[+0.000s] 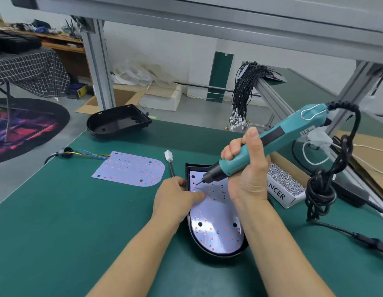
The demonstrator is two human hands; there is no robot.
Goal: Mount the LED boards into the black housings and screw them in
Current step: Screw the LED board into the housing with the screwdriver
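From the head camera, the readable writing is "ANCER" on a white box of screws (286,185) near the right edge of the green worktop (57,221), and a faint "12V" on the loose LED board (130,169) lying toward the far left. Two LED boards and two black housings show. The second LED board (216,224) sits inside the near housing (191,230) at the worktop's middle; the empty housing (117,123) rests at the far edge. The right hand (246,168) is wrapped around a teal electric screwdriver (271,138), whose tip is at the seated board's far end. The left hand (175,200) presses on that board with its fingers extended.
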